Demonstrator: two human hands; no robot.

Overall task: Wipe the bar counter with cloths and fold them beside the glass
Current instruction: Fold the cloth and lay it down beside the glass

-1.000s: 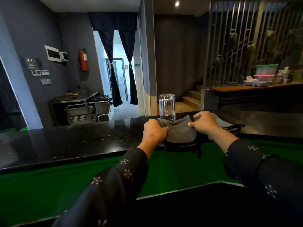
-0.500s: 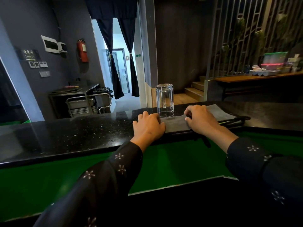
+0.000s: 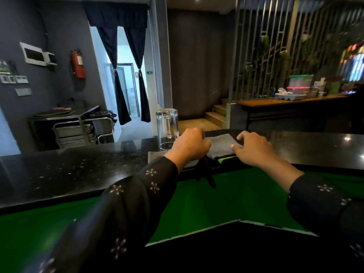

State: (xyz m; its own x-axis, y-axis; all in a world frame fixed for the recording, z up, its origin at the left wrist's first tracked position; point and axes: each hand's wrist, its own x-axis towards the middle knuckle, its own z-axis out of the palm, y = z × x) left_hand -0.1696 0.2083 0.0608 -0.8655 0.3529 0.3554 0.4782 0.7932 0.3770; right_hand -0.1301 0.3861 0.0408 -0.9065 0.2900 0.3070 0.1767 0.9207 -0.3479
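An upturned clear glass mug point(image 3: 167, 129) stands on the black bar counter point(image 3: 78, 170). Just right of it a folded grey cloth point(image 3: 221, 143) lies flat on the counter, on top of a dark cloth with a bright green edge point(image 3: 225, 157). My left hand point(image 3: 190, 144) rests on the grey cloth's left part with its fingers curled into the fabric. My right hand point(image 3: 254, 148) sits at the cloth's right edge, fingers spread and fingertips touching it. A black strap point(image 3: 209, 175) hangs over the counter's front edge below the cloths.
A green surface point(image 3: 216, 203) runs below the counter's near edge. Beyond the counter are a metal trolley point(image 3: 78, 127), a curtained doorway point(image 3: 126, 85), wooden steps point(image 3: 216, 115) and a wooden side table with plastic containers point(image 3: 297, 89) at the right.
The grey cloth went from being held up in both hands to lying flat beside the glass. My left hand shifted right onto the cloth and curled; my right hand slid to its right edge.
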